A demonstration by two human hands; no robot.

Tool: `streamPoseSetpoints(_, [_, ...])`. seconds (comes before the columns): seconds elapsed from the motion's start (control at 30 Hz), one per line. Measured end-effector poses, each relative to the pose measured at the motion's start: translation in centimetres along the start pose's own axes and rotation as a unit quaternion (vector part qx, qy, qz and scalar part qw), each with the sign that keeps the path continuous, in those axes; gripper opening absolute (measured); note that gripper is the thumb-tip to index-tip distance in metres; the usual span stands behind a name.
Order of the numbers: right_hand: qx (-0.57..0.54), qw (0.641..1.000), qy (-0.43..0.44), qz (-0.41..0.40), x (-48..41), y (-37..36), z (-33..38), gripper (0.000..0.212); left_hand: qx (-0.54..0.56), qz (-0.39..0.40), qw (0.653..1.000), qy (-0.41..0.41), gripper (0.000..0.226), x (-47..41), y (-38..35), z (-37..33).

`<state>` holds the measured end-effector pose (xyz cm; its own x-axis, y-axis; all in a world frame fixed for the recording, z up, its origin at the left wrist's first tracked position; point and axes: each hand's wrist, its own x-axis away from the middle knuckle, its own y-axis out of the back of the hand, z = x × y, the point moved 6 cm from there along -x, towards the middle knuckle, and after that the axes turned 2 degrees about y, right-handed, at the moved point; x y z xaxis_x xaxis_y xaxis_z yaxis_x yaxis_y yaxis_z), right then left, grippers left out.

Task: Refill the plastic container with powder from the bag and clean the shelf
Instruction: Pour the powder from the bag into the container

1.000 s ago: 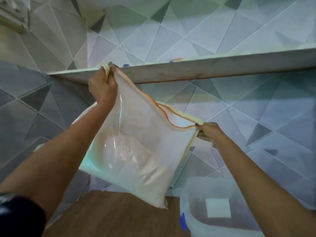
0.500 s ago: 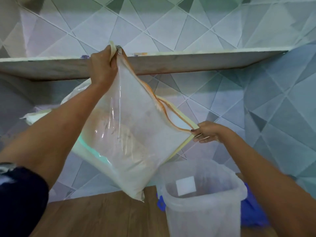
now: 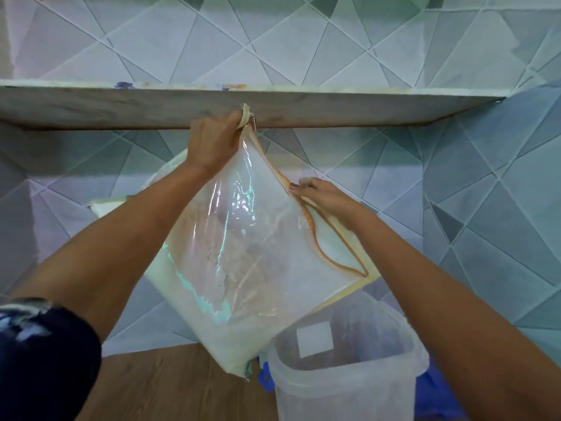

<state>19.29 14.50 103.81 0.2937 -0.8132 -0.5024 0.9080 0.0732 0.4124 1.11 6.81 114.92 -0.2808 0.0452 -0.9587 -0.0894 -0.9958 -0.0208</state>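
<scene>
A clear plastic bag (image 3: 252, 262) with an orange zip seam holds white powder in its lower part. My left hand (image 3: 212, 144) grips the bag's top corner, just under the shelf (image 3: 121, 107). My right hand (image 3: 321, 197) pinches the bag's open zip edge partway down on the right. The bag hangs tilted, its lower right corner over the rim of a translucent plastic container (image 3: 349, 366), which stands open at the lower right with a white label on its far wall.
A wooden surface (image 3: 170, 387) lies below the bag. Something blue (image 3: 437, 393) sits beside and behind the container. A pale strip (image 3: 106, 205) pokes out behind my left arm. The wall has grey geometric tiles.
My right hand has slid up the zip edge toward my left hand. The bag's lower right corner now hangs over the container's rim. The view has shifted, so the bag sits more to the centre.
</scene>
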Motion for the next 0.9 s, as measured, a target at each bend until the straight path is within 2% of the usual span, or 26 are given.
streamPoseSetpoints(0.07, [-0.057,0.998,0.012,0.013,-1.3,-1.5,1.5,0.055,-0.003,0.0,1.0,-0.013,0.015,-0.2,-0.7,-0.5])
streamPoseSetpoints(0.13, [-0.119,0.992,0.026,0.027,-2.1,-2.9,3.2,0.031,-0.013,0.008,1.0,-0.018,0.018,-0.3,-1.3,-0.5])
streamPoseSetpoints(0.2, [-0.137,0.99,0.03,0.018,-2.8,-3.6,4.3,0.021,-0.013,0.006,0.999,-0.03,0.016,-0.4,-1.4,-0.6])
streamPoseSetpoints(0.27, [-0.14,0.989,0.04,-0.031,-3.4,-3.8,4.9,0.026,-0.005,0.004,1.0,-0.025,0.014,-0.3,-1.3,-0.5])
streamPoseSetpoints(0.43, [-0.184,0.965,0.042,-0.184,-4.0,-4.7,4.8,0.041,0.052,0.031,0.998,0.03,0.028,-0.1,-0.9,-0.1])
streamPoseSetpoints(0.5, [-0.18,0.956,0.032,-0.231,-3.9,-5.0,4.6,0.034,0.081,0.054,0.993,0.071,0.03,-0.1,-1.2,0.5])
streamPoseSetpoints(0.57, [-0.173,0.953,0.033,-0.247,-3.9,-5.3,4.6,0.032,0.101,0.059,0.986,0.115,0.031,0.3,-1.1,1.5])
streamPoseSetpoints(0.7, [-0.154,0.955,0.029,-0.253,-3.9,-6.0,4.6,0.048,0.143,0.069,0.967,0.198,0.028,2.1,-1.1,3.0])
streamPoseSetpoints(0.9, [-0.125,0.958,0.03,-0.258,-3.7,-5.6,5.2,0.051,0.156,0.084,0.947,0.267,0.037,3.0,-1.0,2.9])
